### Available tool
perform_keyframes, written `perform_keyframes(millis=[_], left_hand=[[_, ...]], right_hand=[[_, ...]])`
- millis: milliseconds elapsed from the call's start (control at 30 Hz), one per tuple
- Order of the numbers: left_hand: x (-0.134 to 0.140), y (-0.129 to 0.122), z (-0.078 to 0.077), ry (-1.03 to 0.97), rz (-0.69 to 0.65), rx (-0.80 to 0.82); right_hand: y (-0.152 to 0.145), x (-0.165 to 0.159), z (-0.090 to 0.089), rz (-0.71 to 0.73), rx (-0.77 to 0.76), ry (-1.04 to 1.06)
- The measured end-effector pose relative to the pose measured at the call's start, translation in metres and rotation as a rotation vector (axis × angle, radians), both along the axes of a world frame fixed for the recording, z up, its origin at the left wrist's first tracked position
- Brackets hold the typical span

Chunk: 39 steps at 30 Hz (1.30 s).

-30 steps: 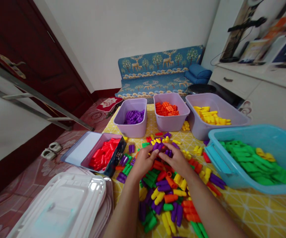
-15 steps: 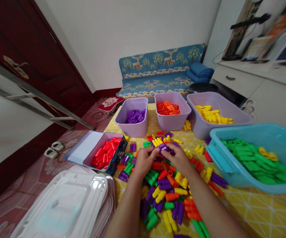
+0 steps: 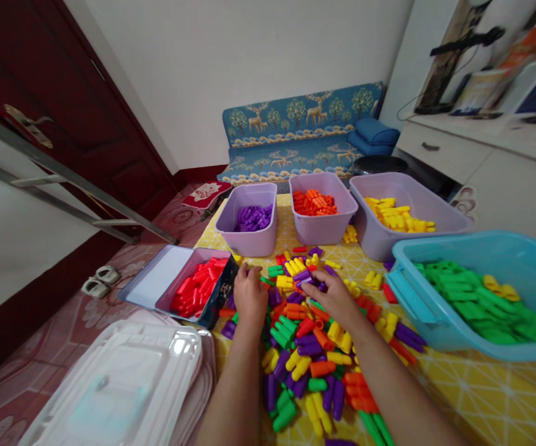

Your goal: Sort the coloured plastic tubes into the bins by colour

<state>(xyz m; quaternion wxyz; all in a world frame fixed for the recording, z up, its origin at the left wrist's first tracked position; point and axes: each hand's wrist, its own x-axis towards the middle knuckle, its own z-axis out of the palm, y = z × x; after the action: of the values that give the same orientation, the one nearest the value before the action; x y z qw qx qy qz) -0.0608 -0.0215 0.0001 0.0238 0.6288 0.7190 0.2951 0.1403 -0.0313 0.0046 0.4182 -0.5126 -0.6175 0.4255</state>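
Observation:
My right hand [image 3: 335, 297] pinches a joined cluster of bullet-shaped plastic building blocks, with yellow blocks [image 3: 295, 266] on the far side and purple blocks [image 3: 303, 278] on the near side. Apart from it, my left hand [image 3: 250, 298] reaches over the left part of the loose pile, its fingers bent and slightly spread. Whether they touch a block below is hidden. Between and beneath my forearms spreads a mixed pile with green blocks [image 3: 284, 331], orange, red, yellow and purple ones.
Behind the pile stand a bin of purple blocks [image 3: 246, 243], a bin of orange blocks [image 3: 318, 229] and a bin of yellow blocks [image 3: 374, 238]. A blue tub [image 3: 435, 334] at right has green blocks and some yellow. At left are an open red-block box [image 3: 214, 313] and stacked white lids [image 3: 156, 347].
My left hand has let go of the yellow and purple cluster and moved left over the pile. My right hand stays on the cluster, nearly in place.

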Motion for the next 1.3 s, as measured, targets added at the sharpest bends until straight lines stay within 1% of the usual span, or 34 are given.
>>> perform_keyframes(millis=[200,300,467,533,600,667,733,800,867,933,1000,1133,1300], left_hand=[[0.001,-0.002,0.005,0.085,0.000,-0.051],[0.002,-0.003,0.007,0.119,-0.041,-0.058],[0.003,-0.002,0.008,0.072,-0.106,-0.085],[0.002,0.000,0.008,0.039,-0.131,-0.074],[0.003,0.000,0.009,-0.018,-0.168,-0.021],[0.005,0.000,0.010,-0.113,-0.211,0.065],[0.009,-0.001,0.012,-0.248,-0.250,0.149],[0.015,-0.003,0.014,-0.413,-0.291,0.188],[0.022,-0.006,0.016,-0.599,-0.337,0.171],[0.028,-0.007,0.017,-0.765,-0.384,0.112],[0.032,-0.008,0.017,-0.868,-0.427,0.048],[0.037,-0.008,0.016,-0.884,-0.477,0.003],[0.039,-0.010,0.016,-0.913,-0.496,-0.051]], right_hand=[[0.000,-0.001,-0.001,0.000,0.008,-0.012],[-0.001,-0.001,0.000,0.001,0.029,-0.004],[-0.002,-0.002,0.003,0.010,0.046,-0.035],[-0.003,-0.003,0.004,0.035,0.038,-0.033],[-0.005,-0.004,0.007,0.077,0.034,-0.009],[-0.008,-0.005,0.011,0.105,0.046,0.008],[-0.010,-0.006,0.014,0.113,0.065,0.004],[-0.011,-0.006,0.016,0.103,0.078,0.007],[-0.011,-0.006,0.015,0.086,0.076,0.027],[-0.010,-0.006,0.013,0.060,0.064,0.071],[-0.009,-0.005,0.009,0.042,0.048,0.132],[-0.005,-0.001,0.005,0.005,0.067,0.207],[-0.003,0.001,0.008,-0.028,0.248,0.116]])
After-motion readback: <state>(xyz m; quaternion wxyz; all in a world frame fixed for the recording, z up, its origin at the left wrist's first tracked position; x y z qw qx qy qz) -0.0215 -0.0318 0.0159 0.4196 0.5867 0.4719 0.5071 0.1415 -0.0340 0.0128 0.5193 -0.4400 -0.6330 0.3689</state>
